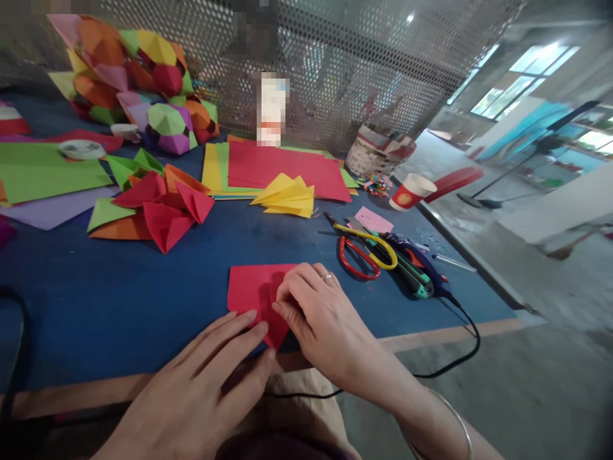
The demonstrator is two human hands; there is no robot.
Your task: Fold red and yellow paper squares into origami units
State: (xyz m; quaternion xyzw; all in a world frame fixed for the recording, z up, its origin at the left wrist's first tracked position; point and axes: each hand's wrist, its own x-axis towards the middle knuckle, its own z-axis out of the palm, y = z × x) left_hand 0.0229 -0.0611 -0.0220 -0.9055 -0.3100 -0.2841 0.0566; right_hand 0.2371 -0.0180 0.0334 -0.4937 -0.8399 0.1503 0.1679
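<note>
A sheet of red paper (249,287) lies near the front edge of the blue table, its near side folded to a point. My left hand (205,377) rests on its lower left part with fingers stretched out. From the right, my right hand (311,306) has curled fingers, thumb and index pinching at the paper's right side, which they partly cover. Beyond the hands are folded yellow paper pieces (287,195) and a pile of red, orange and green folded pieces (163,204).
Scissors with red and yellow handles (368,252) lie to the right, beside a corded glue gun (421,262). Stacked coloured paper (292,169), a paper cup (412,191) and a newspaper-covered container (378,150) stand further back. Finished paper balls (165,124) sit at back left.
</note>
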